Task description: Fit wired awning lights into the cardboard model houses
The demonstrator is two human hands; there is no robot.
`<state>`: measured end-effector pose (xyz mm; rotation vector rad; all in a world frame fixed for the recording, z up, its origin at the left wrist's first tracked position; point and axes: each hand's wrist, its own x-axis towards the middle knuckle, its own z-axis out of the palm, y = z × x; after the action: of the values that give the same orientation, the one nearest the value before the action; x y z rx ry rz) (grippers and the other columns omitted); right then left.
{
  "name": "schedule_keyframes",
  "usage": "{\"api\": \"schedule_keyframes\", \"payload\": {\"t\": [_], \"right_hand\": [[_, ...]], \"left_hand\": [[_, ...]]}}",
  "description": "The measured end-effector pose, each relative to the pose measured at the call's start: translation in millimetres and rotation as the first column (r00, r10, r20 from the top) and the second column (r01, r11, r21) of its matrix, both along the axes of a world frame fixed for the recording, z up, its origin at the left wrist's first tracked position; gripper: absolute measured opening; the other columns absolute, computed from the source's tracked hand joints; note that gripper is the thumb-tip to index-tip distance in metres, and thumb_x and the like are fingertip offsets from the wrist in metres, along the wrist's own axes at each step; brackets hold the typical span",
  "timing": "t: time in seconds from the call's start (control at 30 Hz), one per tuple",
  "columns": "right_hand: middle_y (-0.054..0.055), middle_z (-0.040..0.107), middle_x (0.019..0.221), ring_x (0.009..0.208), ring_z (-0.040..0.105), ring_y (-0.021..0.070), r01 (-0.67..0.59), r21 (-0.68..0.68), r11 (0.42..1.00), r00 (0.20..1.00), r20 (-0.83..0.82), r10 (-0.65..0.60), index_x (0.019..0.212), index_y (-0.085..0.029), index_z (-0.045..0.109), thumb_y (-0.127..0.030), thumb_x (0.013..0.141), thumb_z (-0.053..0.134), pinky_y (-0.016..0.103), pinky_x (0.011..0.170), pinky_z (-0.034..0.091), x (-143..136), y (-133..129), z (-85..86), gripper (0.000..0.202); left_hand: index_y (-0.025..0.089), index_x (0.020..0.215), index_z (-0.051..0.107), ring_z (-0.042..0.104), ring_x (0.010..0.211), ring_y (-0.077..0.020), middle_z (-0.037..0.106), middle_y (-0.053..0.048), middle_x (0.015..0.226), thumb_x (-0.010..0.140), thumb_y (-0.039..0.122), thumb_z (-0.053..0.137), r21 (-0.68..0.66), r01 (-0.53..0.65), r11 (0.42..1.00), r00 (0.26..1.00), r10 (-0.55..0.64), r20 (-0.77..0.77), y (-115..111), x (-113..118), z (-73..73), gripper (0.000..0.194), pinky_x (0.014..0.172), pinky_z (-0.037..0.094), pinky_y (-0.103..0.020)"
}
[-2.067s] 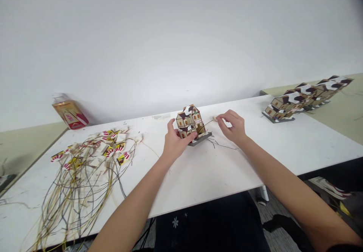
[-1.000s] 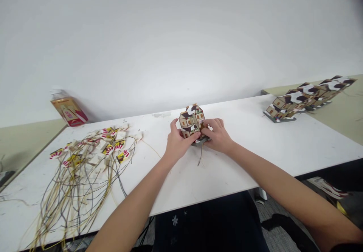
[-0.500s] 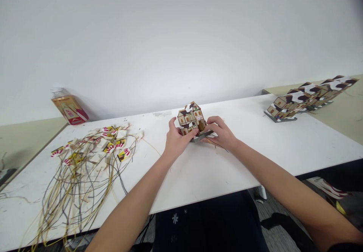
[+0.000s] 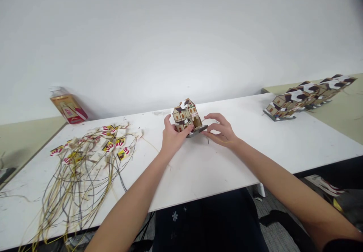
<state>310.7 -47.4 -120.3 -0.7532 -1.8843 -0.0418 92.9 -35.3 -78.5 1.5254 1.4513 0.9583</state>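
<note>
Here, L hand (image 4: 172, 138) gripping model house (image 4: 185, 115), R hand (image 4: 223, 132) nr base (image 4: 196, 132).

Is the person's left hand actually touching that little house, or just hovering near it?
Touching. The head view shows the left hand around the side of the little house, thumb lying across its lower front.

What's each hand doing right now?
Left hand: holding the small model house.
Right hand: partly curled at the grey base; whether it grips anything can't be told.

The left hand (image 4: 171, 139) holds a little house (image 4: 183, 116), the right hand (image 4: 224, 132) beside it. Wires (image 4: 76, 191) lie on the table (image 4: 195, 172).
</note>
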Motion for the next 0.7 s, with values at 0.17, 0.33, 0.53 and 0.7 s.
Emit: {"api": "schedule_keyframes", "payload": {"t": [0.17,0.33,0.53,0.7], "right_hand": [[0.006,0.069,0.088,0.088,0.067,0.0198,-0.128,-0.363,0.923,0.907,-0.420,-0.039,0.069,-0.020,0.052,-0.036,0.080,0.073,0.041,0.082,0.055,-5.7,1.5,-0.8,0.029],[0.000,0.067,0.072,0.075,0.069,0.0163,-0.417,-0.449,0.790,0.595,-0.792,-0.136,0.065,-0.020,0.043,-0.037,0.066,0.085,0.036,0.078,0.058,-6.9,6.6,5.5,0.045],[-0.007,0.059,0.065,0.062,0.059,0.0074,-0.613,-0.425,0.666,0.342,-0.903,-0.260,0.064,-0.019,0.036,-0.033,0.061,0.087,0.031,0.076,0.060,7.4,13.1,13.3,0.052],[-0.006,0.056,0.067,0.044,0.034,0.0014,-0.584,-0.463,0.667,0.300,-0.886,-0.353,0.061,-0.018,0.028,-0.033,0.054,0.088,0.019,0.041,0.037,17.3,18.5,17.1,0.062]], "left_hand": [[0.023,0.148,0.021,0.065,0.100,-0.0267,0.069,-0.009,0.104,0.068,0.058,0.075,0.038,-0.077,0.996,0.992,0.080,-0.098,2.9,-2.3,2.1,0.102,0.095,0.045,-0.044],[0.023,0.147,0.021,0.064,0.102,-0.0275,0.069,-0.010,0.105,0.068,0.058,0.075,0.027,-0.097,0.995,0.990,0.100,-0.103,6.7,-3.3,1.8,0.102,0.097,0.043,-0.045],[0.023,0.146,0.022,0.065,0.101,-0.0269,0.069,-0.009,0.103,0.068,0.058,0.075,0.030,-0.106,0.994,0.989,0.109,-0.100,8.3,-3.3,2.8,0.101,0.096,0.044,-0.043],[0.021,0.147,0.020,0.065,0.097,-0.0265,0.069,-0.007,0.097,0.069,0.056,0.074,0.062,-0.098,0.993,0.987,0.104,-0.119,8.4,-4.4,4.2,0.101,0.097,0.042,-0.045]]}}
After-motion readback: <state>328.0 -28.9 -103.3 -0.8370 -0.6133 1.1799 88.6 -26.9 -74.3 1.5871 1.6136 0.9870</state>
